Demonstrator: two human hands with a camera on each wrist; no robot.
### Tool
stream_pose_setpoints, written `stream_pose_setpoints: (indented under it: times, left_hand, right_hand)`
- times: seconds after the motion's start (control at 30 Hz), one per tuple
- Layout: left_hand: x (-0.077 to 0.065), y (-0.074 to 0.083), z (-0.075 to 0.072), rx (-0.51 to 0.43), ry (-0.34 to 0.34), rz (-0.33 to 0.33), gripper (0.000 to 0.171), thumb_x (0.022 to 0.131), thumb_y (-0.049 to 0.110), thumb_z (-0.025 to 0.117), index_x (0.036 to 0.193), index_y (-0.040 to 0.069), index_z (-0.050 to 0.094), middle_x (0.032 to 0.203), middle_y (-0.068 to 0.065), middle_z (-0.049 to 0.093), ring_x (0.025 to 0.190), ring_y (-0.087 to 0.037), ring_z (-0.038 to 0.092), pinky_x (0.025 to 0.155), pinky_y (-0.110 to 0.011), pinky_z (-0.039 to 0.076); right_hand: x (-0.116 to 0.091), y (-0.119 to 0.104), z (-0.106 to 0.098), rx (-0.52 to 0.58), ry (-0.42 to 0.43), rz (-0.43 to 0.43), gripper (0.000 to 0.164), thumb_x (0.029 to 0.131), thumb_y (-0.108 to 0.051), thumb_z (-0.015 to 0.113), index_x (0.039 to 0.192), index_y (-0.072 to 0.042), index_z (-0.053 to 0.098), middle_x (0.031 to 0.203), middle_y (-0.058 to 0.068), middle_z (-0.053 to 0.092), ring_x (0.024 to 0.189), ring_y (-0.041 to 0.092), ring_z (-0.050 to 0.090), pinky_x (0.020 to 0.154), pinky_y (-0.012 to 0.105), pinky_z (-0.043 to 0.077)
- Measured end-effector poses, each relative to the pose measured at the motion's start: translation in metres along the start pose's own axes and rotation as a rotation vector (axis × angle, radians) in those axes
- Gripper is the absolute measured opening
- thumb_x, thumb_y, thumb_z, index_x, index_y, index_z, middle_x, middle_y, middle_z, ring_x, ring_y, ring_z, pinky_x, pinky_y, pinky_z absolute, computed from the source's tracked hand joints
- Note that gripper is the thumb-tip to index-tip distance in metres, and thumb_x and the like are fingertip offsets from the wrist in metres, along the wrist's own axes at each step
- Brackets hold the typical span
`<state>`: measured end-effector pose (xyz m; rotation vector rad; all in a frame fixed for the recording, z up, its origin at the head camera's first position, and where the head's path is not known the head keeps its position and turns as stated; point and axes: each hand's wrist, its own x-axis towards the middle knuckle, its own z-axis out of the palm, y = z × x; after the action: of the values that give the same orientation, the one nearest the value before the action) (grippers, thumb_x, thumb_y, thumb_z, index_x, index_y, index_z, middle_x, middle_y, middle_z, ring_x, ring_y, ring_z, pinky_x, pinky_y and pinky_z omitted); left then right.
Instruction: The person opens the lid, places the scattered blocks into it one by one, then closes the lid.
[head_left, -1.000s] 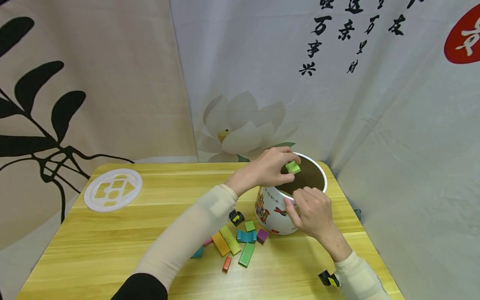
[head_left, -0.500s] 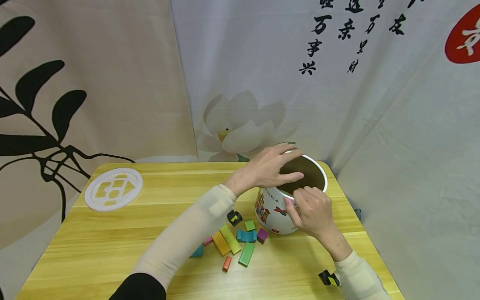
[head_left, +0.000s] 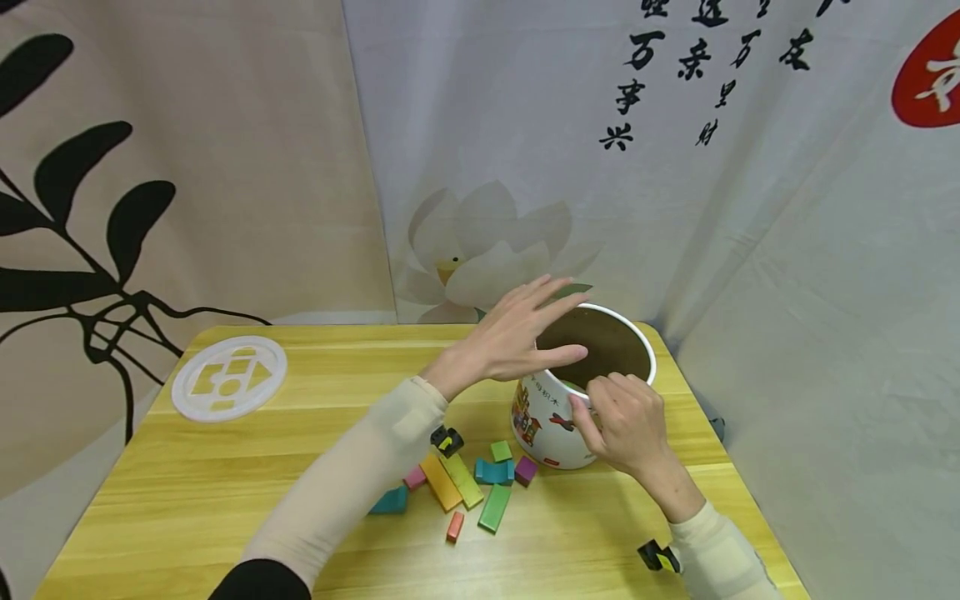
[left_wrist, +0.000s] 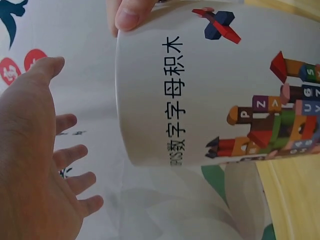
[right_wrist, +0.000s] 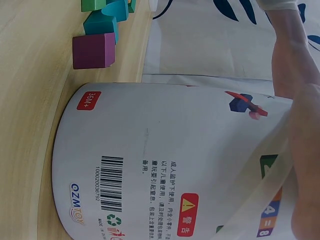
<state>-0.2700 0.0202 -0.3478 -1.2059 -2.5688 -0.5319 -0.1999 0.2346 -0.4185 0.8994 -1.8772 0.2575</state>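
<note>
My left hand [head_left: 517,333], holding nothing, hovers with spread fingers at the left side of a white printed bucket [head_left: 555,433]. In the left wrist view its fingers [left_wrist: 75,155] stand apart from the bucket's rim. My right hand [head_left: 626,417] grips the near rim, thumb outside and fingers curled over the edge. The bucket stands upright, its mouth facing up; most of its inside is hidden. Left of it lie wooden blocks: a purple block [head_left: 526,471], a blue arched block [head_left: 495,472], a small green block [head_left: 501,451], a long green block [head_left: 493,508] and several others.
A white disc-shaped lid [head_left: 253,398] with cut-out shapes lies at the table's back left. An orange block [head_left: 441,483], a red block [head_left: 454,527] and a teal block [head_left: 390,502] lie near the left forearm. A printed curtain [head_left: 487,167] hangs behind the table [head_left: 337,467].
The green block pinched by my left hand over the bucket has been let go and is out of sight. That hand has opened and moved left. My right hand stays on the rim.
</note>
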Motion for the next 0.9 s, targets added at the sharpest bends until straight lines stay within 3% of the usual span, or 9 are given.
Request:
stream_pose_setpoints:
  times: [0.23, 0.47, 0.67, 0.9]
  left_hand:
    - [-0.024, -0.014, -0.006, -0.032, 0.052, -0.019, 0.077, 0.097, 0.069, 0.050, 0.163, 0.030, 0.036, 0.168, -0.001, 0.024, 0.153, -0.023, 0.009, 0.122, -0.053, 0.019]
    - [-0.054, -0.035, -0.012, -0.021, 0.103, -0.036, 0.077, 0.097, 0.064, 0.055, 0.161, 0.024, 0.041, 0.166, -0.006, 0.028, 0.152, -0.028, 0.014, 0.119, -0.058, 0.022]
    - [-0.084, -0.050, -0.012, -0.021, 0.081, -0.090, 0.077, 0.097, 0.064, 0.055, 0.161, 0.023, 0.041, 0.166, -0.008, 0.030, 0.151, -0.030, 0.015, 0.116, -0.063, 0.024]
    - [-0.126, -0.067, 0.001, -0.045, 0.031, -0.160, 0.077, 0.098, 0.064, 0.054, 0.160, 0.021, 0.043, 0.164, -0.007, 0.032, 0.150, -0.033, 0.019, 0.114, -0.064, 0.027]
  right_hand:
    - [0.000, 0.001, 0.000, 0.003, -0.005, 0.005, 0.043, 0.097, -0.030, 0.051, 0.060, -0.012, 0.039, 0.052, -0.008, 0.027, 0.046, 0.008, 0.020, 0.042, 0.024, 0.016]
    - [-0.001, 0.001, 0.000, 0.008, -0.014, 0.022, 0.043, 0.096, -0.031, 0.051, 0.060, -0.012, 0.038, 0.053, -0.008, 0.026, 0.047, 0.009, 0.021, 0.043, 0.025, 0.016]
    - [-0.001, 0.000, 0.000, 0.008, -0.009, 0.026, 0.042, 0.095, -0.030, 0.052, 0.060, -0.012, 0.038, 0.053, -0.008, 0.025, 0.046, 0.009, 0.021, 0.043, 0.025, 0.016]
    - [-0.001, 0.000, 0.000, 0.008, -0.014, 0.027, 0.044, 0.097, -0.032, 0.051, 0.059, -0.012, 0.038, 0.053, -0.007, 0.026, 0.047, 0.009, 0.021, 0.043, 0.025, 0.016]
